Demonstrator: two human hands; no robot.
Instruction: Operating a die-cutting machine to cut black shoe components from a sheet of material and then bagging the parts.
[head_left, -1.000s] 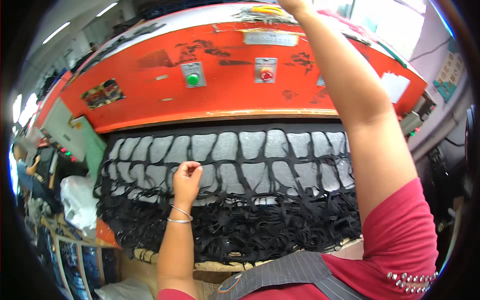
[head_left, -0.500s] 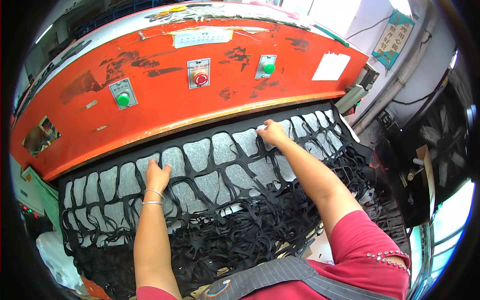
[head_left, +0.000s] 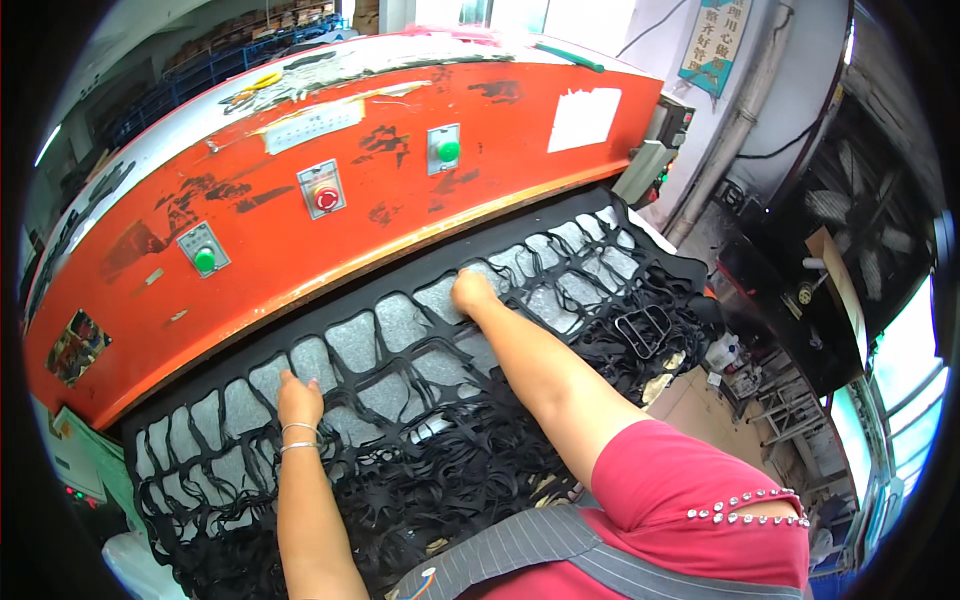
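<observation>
Two silver bangles (head_left: pixel 298 440) ring the left wrist, and a red sleeve (head_left: pixel 690 470) with clear studs covers the right upper arm. A grey pinstriped strap (head_left: pixel 500 545) crosses the near edge of the view. Forward of the strap, a heaped tangle of black strips (head_left: pixel 450 490) lies along the near side of a black sheet (head_left: pixel 400 352). The sheet is spread below both hands and extends past them to either side. Rows of rounded openings run through it, exposing a grey surface (head_left: pixel 398 318).

Left grip (head_left: pixel 300 400): positioned over the far row of openings, left of the sheet's middle. Thumb and forefinger stand slightly apart; whether any strip is caught below them cannot be told.

Right grip (head_left: pixel 472 293): positioned at the far row, farther along to the right and close to the sheet's solid far border. Fingers are curled downward with tips hidden; contact and hold cannot be told.

Beyond the border stands an orange machine front (head_left: pixel 400 225). It carries a red button (head_left: pixel 326 200) between two green buttons (head_left: pixel 205 260). Farthest, at right, a pipe (head_left: pixel 730 135) runs up a pale wall.
</observation>
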